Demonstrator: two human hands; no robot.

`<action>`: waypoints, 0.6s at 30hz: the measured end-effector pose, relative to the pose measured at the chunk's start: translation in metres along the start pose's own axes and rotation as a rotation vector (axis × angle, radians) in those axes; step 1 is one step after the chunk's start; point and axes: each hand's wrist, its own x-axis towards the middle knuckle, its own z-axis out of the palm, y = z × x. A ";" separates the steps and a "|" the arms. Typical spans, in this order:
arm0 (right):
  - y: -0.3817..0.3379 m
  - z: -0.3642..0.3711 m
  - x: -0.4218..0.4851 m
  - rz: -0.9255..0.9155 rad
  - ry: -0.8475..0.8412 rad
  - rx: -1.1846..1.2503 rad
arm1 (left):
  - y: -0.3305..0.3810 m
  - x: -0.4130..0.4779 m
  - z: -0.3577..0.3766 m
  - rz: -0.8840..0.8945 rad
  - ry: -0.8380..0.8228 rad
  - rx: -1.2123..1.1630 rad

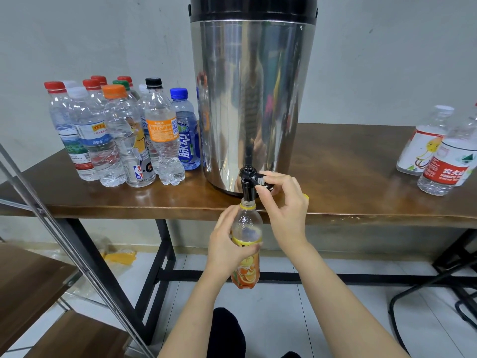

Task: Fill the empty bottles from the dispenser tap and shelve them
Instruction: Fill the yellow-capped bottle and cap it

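Observation:
A tall steel dispenser (253, 99) stands on the brown table (348, 161), its black tap (248, 180) jutting over the front edge. My left hand (227, 244) grips an uncapped bottle with an orange-fruit label (246, 254) upright, its open mouth right under the spout. My right hand (284, 208) pinches the tap's black lever; a yellow cap (305, 196) peeks out behind its fingers. The bottle looks clear in its upper part.
Several capped bottles (124, 135) cluster on the table left of the dispenser. Two capped bottles (438, 151) stand at the right. A metal-framed shelf with wooden boards (38, 280) stands at lower left. Black chair legs (438, 293) sit under the table on the right.

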 end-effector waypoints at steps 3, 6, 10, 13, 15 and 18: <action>0.001 0.000 0.000 0.001 0.002 0.002 | 0.002 -0.001 -0.001 0.005 -0.006 0.011; 0.001 0.000 0.000 -0.015 0.005 0.002 | 0.003 -0.001 -0.001 0.000 -0.010 0.004; 0.000 0.001 0.000 -0.008 0.001 0.005 | 0.003 -0.001 -0.001 -0.007 -0.007 0.007; 0.000 0.000 0.000 -0.006 -0.002 -0.012 | 0.004 -0.001 -0.001 0.003 0.003 0.003; 0.000 0.000 0.000 -0.007 -0.005 -0.013 | 0.004 -0.001 -0.001 0.008 0.001 0.005; 0.001 0.000 0.000 -0.007 -0.003 0.007 | 0.005 -0.001 -0.001 0.009 -0.003 0.006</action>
